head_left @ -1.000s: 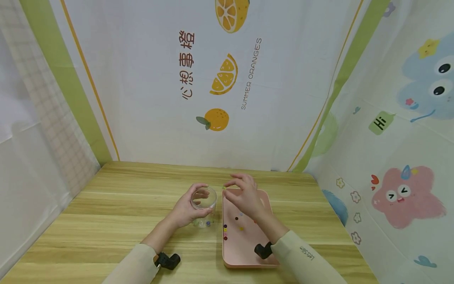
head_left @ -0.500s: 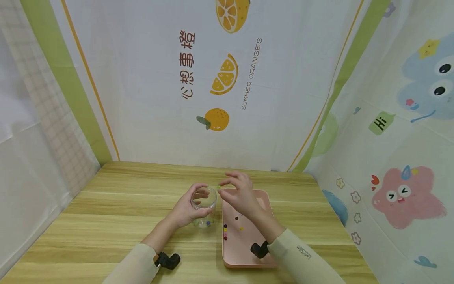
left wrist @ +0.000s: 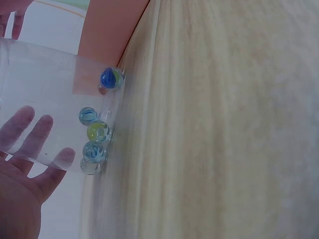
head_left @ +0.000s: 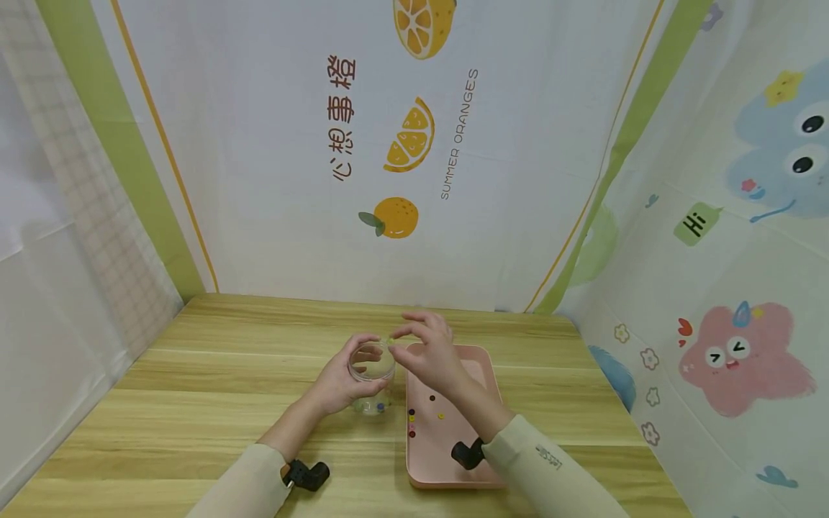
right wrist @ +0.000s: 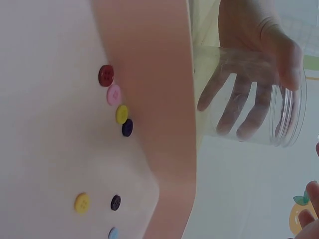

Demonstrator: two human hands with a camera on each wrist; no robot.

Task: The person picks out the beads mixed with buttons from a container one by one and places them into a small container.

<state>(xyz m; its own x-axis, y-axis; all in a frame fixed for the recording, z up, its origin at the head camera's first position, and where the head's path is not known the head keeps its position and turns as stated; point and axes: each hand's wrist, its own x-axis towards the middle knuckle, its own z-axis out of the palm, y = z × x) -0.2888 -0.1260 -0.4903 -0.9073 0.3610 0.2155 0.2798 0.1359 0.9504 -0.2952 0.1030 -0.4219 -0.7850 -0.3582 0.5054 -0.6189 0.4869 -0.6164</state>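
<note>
My left hand point(head_left: 340, 381) grips a clear round jar point(head_left: 382, 392) that stands upright on the table, thumb on the near side and fingers round the far side. Several glass marbles point(left wrist: 98, 131) with blue and yellow-green swirls lie on its bottom in the left wrist view. Between thumb and index finger, my right hand point(head_left: 432, 356) pinches a small yellow-green piece point(head_left: 391, 341) at the right side of the jar's rim; it is too small to tell its kind. The other right fingers are raised.
A pink tray point(head_left: 447, 471) lies right of the jar, under my right forearm. Along its left wall sit a dark red button point(right wrist: 106, 75), a pink button point(right wrist: 114, 94), a yellow button point(right wrist: 122, 114) and a dark button point(right wrist: 127, 128). More buttons lie farther in. Printed curtains surround the wooden table point(head_left: 259, 345).
My right hand has moved left from above the tray to the jar's rim, carrying the small yellow-green piece. The left hand and the jar have stayed put.
</note>
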